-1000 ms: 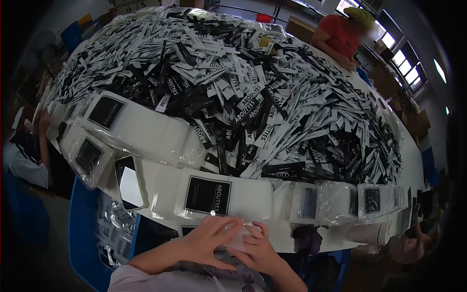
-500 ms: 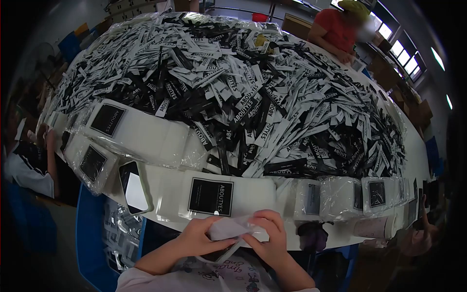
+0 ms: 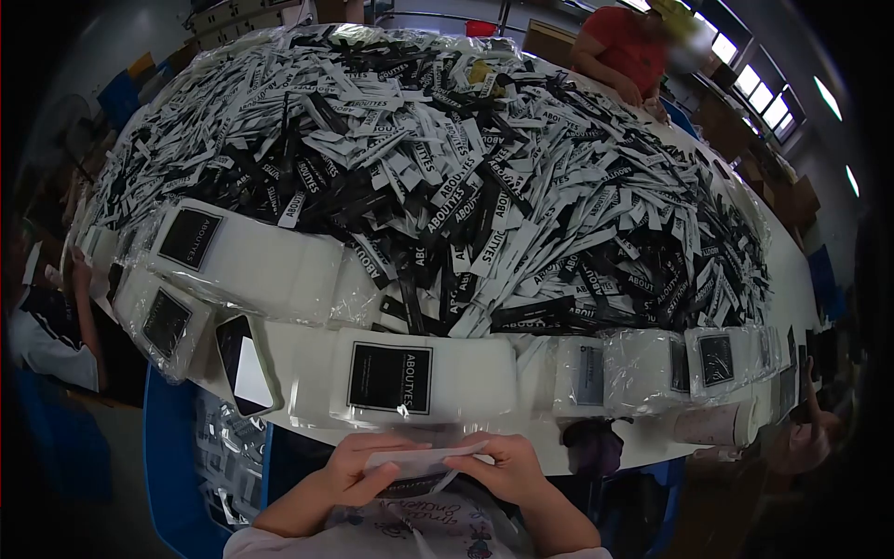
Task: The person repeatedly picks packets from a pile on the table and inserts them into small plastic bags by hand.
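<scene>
Close to my body, below the table's front edge, my left hand (image 3: 358, 469) and my right hand (image 3: 506, 466) pinch a whitish, translucent plastic bag (image 3: 424, 459) from its two sides. Part of a dark printed label shows under its upper edge. Just beyond my fingers lies a stack of white bags (image 3: 480, 377), the top one bearing a black ABOUTYES label (image 3: 391, 378). Behind that stack rises a large pile of narrow black and white ABOUTYES packets (image 3: 456, 186). Whether anything is inside the held bag cannot be seen.
Wrapped bag bundles lie at left (image 3: 247, 265) and right (image 3: 643, 373). A phone (image 3: 250, 373) rests by the front edge, above a blue bin (image 3: 172, 466). A pinkish cup (image 3: 712, 424) lies at right. Co-workers are at left (image 3: 60, 340) and far right (image 3: 619, 47).
My hands have lowered slightly toward my body, and the bag between them has gone from bunched to flatter and stretched sideways. The whole view has shifted a little.
</scene>
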The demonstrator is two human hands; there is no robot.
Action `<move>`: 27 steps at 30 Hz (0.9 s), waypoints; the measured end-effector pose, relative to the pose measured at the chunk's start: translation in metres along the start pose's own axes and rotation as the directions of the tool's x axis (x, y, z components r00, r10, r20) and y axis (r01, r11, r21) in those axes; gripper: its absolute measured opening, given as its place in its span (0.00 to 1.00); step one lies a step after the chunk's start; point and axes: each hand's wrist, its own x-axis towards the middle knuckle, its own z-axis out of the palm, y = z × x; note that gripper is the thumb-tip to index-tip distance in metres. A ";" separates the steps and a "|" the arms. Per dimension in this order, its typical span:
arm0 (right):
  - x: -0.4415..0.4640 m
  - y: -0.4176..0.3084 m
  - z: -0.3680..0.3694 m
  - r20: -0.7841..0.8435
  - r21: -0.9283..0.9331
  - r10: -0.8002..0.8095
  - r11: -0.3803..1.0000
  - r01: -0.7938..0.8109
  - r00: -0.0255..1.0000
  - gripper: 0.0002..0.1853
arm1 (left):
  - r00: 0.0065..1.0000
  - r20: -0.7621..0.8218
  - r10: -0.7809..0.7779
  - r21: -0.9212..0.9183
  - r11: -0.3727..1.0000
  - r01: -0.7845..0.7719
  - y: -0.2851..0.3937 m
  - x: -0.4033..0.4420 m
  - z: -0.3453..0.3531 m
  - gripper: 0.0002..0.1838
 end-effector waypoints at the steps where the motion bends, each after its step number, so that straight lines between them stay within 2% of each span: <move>1: 0.002 -0.002 -0.001 0.066 -0.093 -0.033 0.995 0.039 0.997 0.09 | 1.000 0.001 0.000 -0.001 1.000 0.000 -0.001 -0.005 -0.005 0.09; 2: 0.004 -0.004 -0.002 0.066 -0.092 -0.033 0.995 0.039 0.997 0.09 | 0.997 0.071 -0.025 0.052 0.998 0.021 -0.002 -0.015 -0.013 0.09; 4: 0.013 -0.010 -0.006 0.301 -0.198 -0.260 0.924 0.327 0.917 0.10 | 0.973 0.202 -0.115 0.104 0.990 0.095 0.005 -0.025 -0.037 0.11; 5: 0.019 -0.014 -0.014 0.232 -0.334 -0.287 0.874 0.353 0.929 0.10 | 0.949 0.262 -0.175 0.105 0.983 0.152 0.017 -0.028 -0.053 0.12; 6: 0.026 -0.019 -0.028 0.167 -0.465 -0.320 0.809 0.361 0.932 0.10 | 0.915 0.282 -0.289 0.188 0.952 0.242 0.026 -0.042 -0.076 0.13; 7: 0.038 -0.018 -0.045 0.066 -0.622 -0.327 0.726 0.295 0.943 0.09 | 0.870 0.290 -0.399 0.272 0.906 0.325 0.033 -0.058 -0.098 0.15; 8: 0.052 -0.011 -0.063 -0.036 -0.754 -0.346 0.625 0.202 0.937 0.09 | 0.869 0.290 -0.402 0.272 0.905 0.327 0.040 -0.072 -0.113 0.15; 9: 0.069 -0.001 -0.079 -0.006 -0.849 -0.393 0.488 0.203 0.920 0.09 | 0.714 0.147 -0.685 0.526 0.665 0.530 0.046 -0.085 -0.126 0.19; 10: 0.084 0.009 -0.090 0.031 -0.921 -0.437 0.336 0.195 0.899 0.08 | 0.505 -0.075 -0.860 0.696 0.318 0.644 0.050 -0.094 -0.130 0.24; 11: 0.093 0.015 -0.094 0.030 -0.921 -0.444 0.336 0.197 0.895 0.08 | 0.510 -0.079 -0.856 0.699 0.317 0.640 0.050 -0.098 -0.127 0.24; 13: 0.107 0.024 -0.097 0.209 -0.976 -0.155 -0.087 0.198 0.965 0.07 | 0.639 -0.042 -0.768 0.680 0.447 0.582 0.052 -0.105 -0.115 0.32; 14: 0.113 0.030 -0.103 0.215 -0.975 -0.159 -0.088 0.203 0.964 0.07 | 0.654 0.023 -0.756 0.506 0.573 0.645 0.048 -0.106 -0.110 0.35; 16: 0.121 0.035 -0.115 0.329 -0.944 -0.148 -0.051 0.325 0.933 0.09 | 0.685 0.040 -0.728 0.473 0.618 0.628 0.048 -0.095 -0.102 0.33; 17: 0.122 0.032 -0.117 0.334 -0.943 -0.147 -0.055 0.329 0.931 0.09 | 0.715 0.064 -0.696 0.442 0.662 0.605 0.048 -0.088 -0.099 0.31; 18: 0.121 0.023 -0.117 0.211 -0.964 -0.247 0.110 0.244 0.946 0.09 | 0.717 0.063 -0.694 0.438 0.665 0.605 0.044 -0.083 -0.096 0.31; 19: 0.118 0.011 -0.117 0.069 -0.946 -0.322 0.279 0.164 0.944 0.08 | 0.768 0.090 -0.634 0.428 0.721 0.545 0.037 -0.078 -0.093 0.29; 20: 0.114 -0.005 -0.116 0.006 -0.914 -0.474 0.354 0.197 0.881 0.05 | 0.814 0.119 -0.569 0.415 0.773 0.480 0.030 -0.072 -0.089 0.27; 22: 0.103 -0.025 -0.113 -0.242 -0.683 -0.585 0.669 0.292 0.774 0.04 | 0.825 0.157 -0.543 0.421 0.792 0.442 0.022 -0.052 -0.074 0.25; 23: 0.096 -0.029 -0.113 -0.297 -0.625 -0.660 0.680 0.382 0.690 0.07 | 0.834 0.190 -0.519 0.430 0.807 0.405 0.018 -0.042 -0.065 0.23; 25: 0.082 -0.030 -0.112 -0.300 -0.547 -0.852 0.523 0.654 0.430 0.09 | 0.947 0.193 -0.259 0.483 0.864 0.138 0.001 -0.020 -0.042 0.22; 26: 0.067 -0.032 -0.102 -0.369 -0.539 -0.844 0.535 0.651 0.388 0.10 | 0.948 0.193 -0.253 0.480 0.867 0.134 -0.005 -0.006 -0.029 0.22; 27: 0.052 -0.034 -0.093 -0.393 -0.526 -0.843 0.533 0.663 0.366 0.09 | 0.966 0.171 -0.192 0.628 0.777 0.043 -0.010 0.007 -0.015 0.22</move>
